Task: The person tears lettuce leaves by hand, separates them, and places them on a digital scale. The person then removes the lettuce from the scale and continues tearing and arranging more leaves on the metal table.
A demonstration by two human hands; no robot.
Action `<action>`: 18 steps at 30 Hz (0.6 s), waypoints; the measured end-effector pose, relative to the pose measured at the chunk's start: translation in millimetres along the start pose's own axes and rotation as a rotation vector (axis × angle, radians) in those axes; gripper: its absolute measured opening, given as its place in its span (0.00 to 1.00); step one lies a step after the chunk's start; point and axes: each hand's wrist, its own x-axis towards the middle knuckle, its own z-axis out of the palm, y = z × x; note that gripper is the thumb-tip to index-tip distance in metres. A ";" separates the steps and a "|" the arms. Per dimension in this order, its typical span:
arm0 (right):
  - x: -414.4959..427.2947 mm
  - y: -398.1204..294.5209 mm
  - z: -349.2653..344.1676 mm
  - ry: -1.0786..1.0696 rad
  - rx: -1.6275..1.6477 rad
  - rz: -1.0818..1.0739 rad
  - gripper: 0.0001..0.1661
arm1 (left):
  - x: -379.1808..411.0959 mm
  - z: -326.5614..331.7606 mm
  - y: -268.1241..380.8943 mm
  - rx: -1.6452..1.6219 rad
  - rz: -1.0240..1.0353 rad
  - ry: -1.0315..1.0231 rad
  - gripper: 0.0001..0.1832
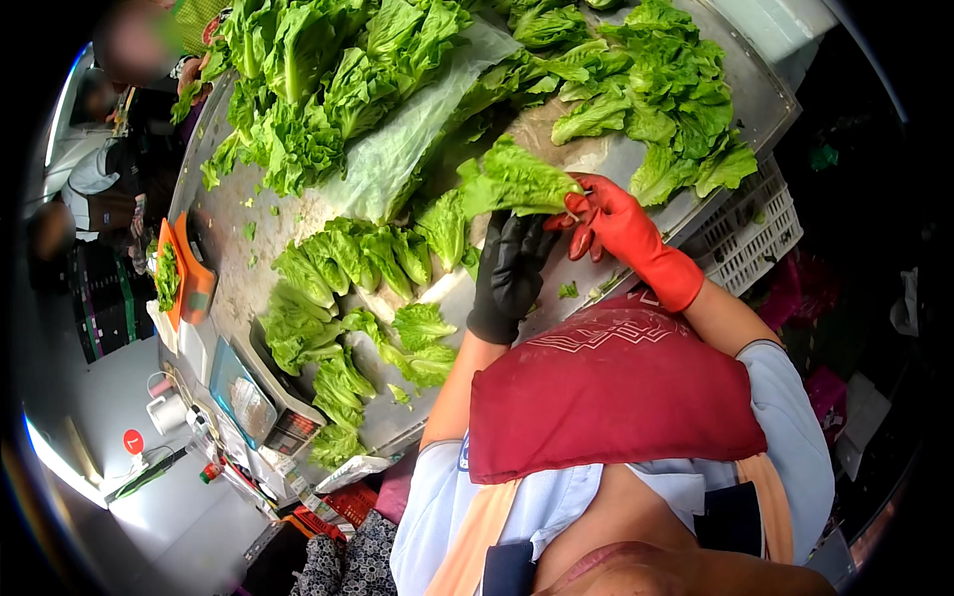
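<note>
My right hand [615, 227], in a red rubber glove, grips the stem end of a green romaine lettuce head [518, 182]. Its leaves point left above the steel table [231, 216]. My left hand [514, 272], in a black glove, is just below that lettuce with its fingers reaching up to it; the leaves partly hide the fingertips. A row of small trimmed lettuce heads [380, 257] lies left of my hands. More lettuce [328, 357] curves down towards the table's near edge. A loose leafy pile [671, 97] sits at the far right.
A large lettuce heap [320, 89] with clear plastic sheeting [417, 134] covers the far left. At the left edge stands an orange scale [190, 276] with greens on it. A white plastic crate [753, 231] is below the table's right side. Other people [112, 179] are at the upper left.
</note>
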 end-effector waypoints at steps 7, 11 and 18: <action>-3.2 -17.9 5.5 -0.057 -0.165 0.098 0.18 | -3.6 -22.8 -18.8 -0.052 0.010 0.074 0.19; 3.4 -11.4 -7.7 -0.105 -0.145 0.154 0.18 | -1.6 -12.0 6.1 1.402 0.467 -0.106 0.13; 8.9 32.3 -2.0 0.044 0.352 -0.037 0.12 | 7.5 -17.8 -20.1 1.003 0.343 -0.055 0.06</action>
